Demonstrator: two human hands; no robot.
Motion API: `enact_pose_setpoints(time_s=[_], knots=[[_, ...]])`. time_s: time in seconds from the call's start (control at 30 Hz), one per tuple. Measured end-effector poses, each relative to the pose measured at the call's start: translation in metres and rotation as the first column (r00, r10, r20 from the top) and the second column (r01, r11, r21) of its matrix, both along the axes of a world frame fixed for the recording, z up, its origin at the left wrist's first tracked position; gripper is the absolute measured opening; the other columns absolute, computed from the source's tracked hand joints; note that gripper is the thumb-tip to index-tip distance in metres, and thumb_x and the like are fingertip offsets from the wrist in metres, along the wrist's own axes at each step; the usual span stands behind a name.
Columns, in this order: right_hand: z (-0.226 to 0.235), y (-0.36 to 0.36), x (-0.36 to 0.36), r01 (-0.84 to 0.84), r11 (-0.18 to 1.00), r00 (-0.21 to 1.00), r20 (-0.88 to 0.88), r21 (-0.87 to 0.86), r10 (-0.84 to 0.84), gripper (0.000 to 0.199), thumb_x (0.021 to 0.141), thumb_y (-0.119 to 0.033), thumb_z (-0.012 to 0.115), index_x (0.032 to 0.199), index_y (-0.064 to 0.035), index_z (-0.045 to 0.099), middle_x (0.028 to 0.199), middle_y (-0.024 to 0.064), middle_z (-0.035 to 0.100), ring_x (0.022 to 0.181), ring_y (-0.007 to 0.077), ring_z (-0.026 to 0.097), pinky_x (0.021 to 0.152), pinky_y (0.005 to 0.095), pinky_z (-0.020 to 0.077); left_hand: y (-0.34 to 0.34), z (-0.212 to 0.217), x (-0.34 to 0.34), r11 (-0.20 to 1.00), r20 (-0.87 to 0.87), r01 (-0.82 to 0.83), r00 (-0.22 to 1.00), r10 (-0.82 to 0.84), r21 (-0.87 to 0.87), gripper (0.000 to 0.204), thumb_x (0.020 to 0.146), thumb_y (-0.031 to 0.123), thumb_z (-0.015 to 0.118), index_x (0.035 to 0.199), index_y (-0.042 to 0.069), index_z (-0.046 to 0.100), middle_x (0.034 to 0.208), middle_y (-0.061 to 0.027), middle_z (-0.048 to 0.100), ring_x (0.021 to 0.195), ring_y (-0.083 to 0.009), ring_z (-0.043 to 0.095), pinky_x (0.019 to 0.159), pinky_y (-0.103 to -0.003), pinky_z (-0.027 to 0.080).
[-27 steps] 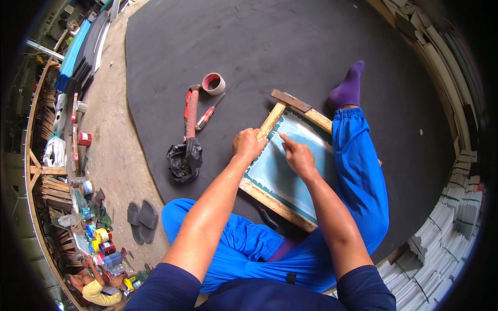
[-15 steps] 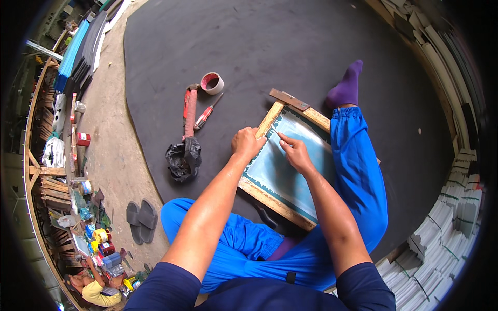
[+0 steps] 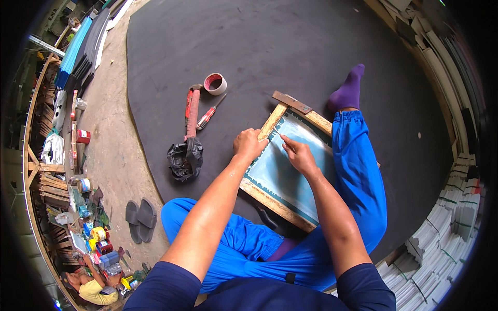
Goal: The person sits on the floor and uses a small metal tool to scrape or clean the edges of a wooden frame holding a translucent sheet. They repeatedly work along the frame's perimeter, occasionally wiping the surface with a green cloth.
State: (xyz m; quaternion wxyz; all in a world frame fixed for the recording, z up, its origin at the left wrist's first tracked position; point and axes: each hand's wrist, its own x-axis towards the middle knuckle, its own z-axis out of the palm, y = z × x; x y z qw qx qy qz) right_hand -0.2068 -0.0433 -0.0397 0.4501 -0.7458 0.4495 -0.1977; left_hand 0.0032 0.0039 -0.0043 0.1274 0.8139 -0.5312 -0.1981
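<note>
- Dark floor mat (image 3: 290, 46), its far edge cut off by the lens rim.
- Wooden screen frame (image 3: 270, 199) leans on the blue trouser leg (image 3: 358, 171) at the mat's near edge; right side hidden under the leg.
- Left hand (image 3: 249, 145) clamped over the frame's left rail.
- Right hand (image 3: 298, 154) pinches a thin tool, hard to make out, on the mesh.
- Black bag (image 3: 185, 158), red tool (image 3: 193, 106), tape roll (image 3: 215, 83) near the mat's left edge.
</note>
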Motion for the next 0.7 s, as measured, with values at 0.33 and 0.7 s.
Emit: enact_pose_setpoints(time_s=[0.33,0.7], knots=[[0.033,-0.009,0.004,0.041,0.784,0.995,0.042,0.619,-0.085,0.038,0.103,-0.025,0.062,0.139,-0.0129,0.065,0.116,0.0247,0.072,0.110,0.0364,0.071,0.094,0.0429,0.0530,0.001,0.001,0.002,1.000,0.007,0.000,1.000,0.000,0.021,0.037,0.081,0.041,0.080,0.107,0.015,0.078,0.096,-0.0128,0.072,0.094,-0.0350,0.071,0.083,-0.049,0.056],[-0.015,-0.008,0.002,0.001,0.995,0.981,0.191,0.101,-0.020,0.034,0.102,-0.026,0.063,0.136,-0.0235,0.067,0.119,0.0248,0.069,0.113,0.0396,0.068,0.097,0.0411,0.0523,-0.003,0.013,-0.004,0.998,-0.009,0.019,1.000,-0.018,0.066,0.036,0.084,0.040,0.078,0.106,0.012,0.076,0.105,-0.0131,0.073,0.101,-0.0356,0.071,0.086,-0.048,0.057]])
